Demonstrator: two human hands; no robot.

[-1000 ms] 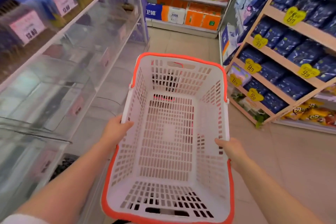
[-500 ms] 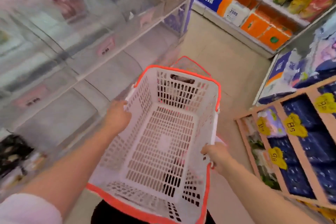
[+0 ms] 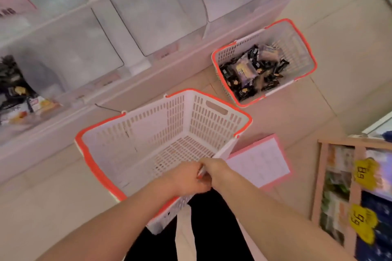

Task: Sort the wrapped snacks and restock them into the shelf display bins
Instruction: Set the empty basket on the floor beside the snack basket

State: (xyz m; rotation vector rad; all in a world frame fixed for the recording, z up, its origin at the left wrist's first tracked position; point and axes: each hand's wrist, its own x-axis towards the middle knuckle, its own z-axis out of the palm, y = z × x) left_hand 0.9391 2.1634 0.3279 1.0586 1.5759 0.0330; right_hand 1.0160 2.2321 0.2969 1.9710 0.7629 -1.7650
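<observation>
I hold an empty white basket with an orange rim low over the floor, tilted. My left hand and my right hand meet at its near side, both curled round the white handle. A second orange-rimmed basket stands on the floor further on, filled with several dark wrapped snacks. Clear shelf display bins line the left side. One bin at the far left holds wrapped snacks.
A pink clipboard with a white sheet lies on the floor right of the held basket. A wooden shelf with yellow price tags stands at the right. My dark trouser legs show below the basket.
The view has swung down toward the floor. My hands came off the basket's two sides and joined on its handle. The basket has dropped lower, and the snack basket and clipboard came into sight.
</observation>
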